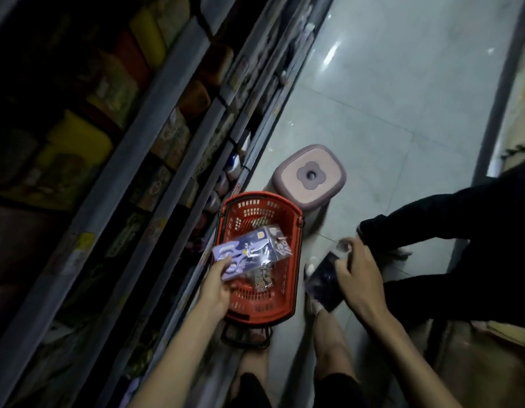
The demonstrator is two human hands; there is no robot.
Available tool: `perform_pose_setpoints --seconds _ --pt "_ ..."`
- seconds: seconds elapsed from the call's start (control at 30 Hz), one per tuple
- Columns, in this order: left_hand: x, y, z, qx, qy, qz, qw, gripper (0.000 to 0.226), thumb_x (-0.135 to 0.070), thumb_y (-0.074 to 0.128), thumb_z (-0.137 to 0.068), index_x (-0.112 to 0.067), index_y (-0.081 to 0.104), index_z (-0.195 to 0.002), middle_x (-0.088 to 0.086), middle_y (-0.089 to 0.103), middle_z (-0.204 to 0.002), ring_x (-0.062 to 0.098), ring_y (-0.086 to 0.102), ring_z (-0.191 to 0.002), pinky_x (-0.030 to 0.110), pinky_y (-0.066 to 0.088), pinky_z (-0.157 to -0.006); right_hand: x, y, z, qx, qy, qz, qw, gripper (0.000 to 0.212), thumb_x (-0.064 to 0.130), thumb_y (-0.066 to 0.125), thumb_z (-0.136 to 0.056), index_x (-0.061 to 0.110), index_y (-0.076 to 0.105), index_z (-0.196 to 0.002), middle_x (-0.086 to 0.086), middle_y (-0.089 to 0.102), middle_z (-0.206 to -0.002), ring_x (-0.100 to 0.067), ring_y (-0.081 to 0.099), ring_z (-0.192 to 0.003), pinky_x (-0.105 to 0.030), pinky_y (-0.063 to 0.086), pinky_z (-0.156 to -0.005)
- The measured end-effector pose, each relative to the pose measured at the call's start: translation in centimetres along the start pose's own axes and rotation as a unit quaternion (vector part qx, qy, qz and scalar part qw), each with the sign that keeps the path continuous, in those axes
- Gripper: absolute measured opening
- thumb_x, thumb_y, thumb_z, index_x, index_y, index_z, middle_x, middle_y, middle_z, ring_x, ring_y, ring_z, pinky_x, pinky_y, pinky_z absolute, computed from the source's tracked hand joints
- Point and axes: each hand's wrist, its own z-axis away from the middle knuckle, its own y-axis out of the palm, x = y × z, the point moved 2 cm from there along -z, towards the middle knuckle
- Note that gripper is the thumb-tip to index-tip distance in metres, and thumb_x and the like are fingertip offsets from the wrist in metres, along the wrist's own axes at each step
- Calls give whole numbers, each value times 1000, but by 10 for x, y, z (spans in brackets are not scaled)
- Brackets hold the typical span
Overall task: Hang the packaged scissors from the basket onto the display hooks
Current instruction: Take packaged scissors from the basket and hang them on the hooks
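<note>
The purple pack of scissors [249, 248] hangs over the red basket [296, 251], pinched by the left hand [217, 285]. The right hand [360, 275] grips a dark packet [324, 285] just beside the basket, which stands on the floor [388, 98] by the shelves [167, 113].

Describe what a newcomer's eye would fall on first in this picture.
The red basket on the floor at centre stands out most, with the left hand gripping a purple scissors pack above it. Beyond it stands a pink stool; to the right, the right hand holds a dark packet.
</note>
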Motion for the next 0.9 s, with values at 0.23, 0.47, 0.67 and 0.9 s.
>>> perform_pose_setpoints --seconds 0.23,0.47,0.67,0.9 --pt "-6 20 68 36 -4 -22 999 32 5 52 -96 -17 64 -117 0 77 -75 10 72 -61 20 56 -50 -34 -48 74 4 100 -48 994 42 22 70 -75 31 41 -105 0 60 -101 -21 60 -88 -38 49 -72" --pt "23 21 159 86 80 -155 981 45 -25 67 -91 -4 62 -130 7 74 -108 6 72 -89 25 58 -82 -99 -78 119 4 112 28 993 22 -3 62 -75 15 61 -89 -12 65 -89 -40 64 -93 -39 43 -69" --pt "77 31 219 73 90 -142 983 49 -8 77 -79 -17 66 -126 15 73 -119 35 68 -114 46 52 -99 -143 -116 149 -25 123 -47 991 19 10 74 -80 26 72 -88 -3 74 -89 -29 70 -90 -34 51 -71" --pt "121 55 273 95 92 -165 977 44 -2 64 -92 -18 62 -132 17 74 -115 39 72 -100 37 58 -70 -140 -184 205 -100 138 -290 942 42 -14 77 -76 16 59 -98 -2 66 -89 -1 62 -73 -3 46 -64"
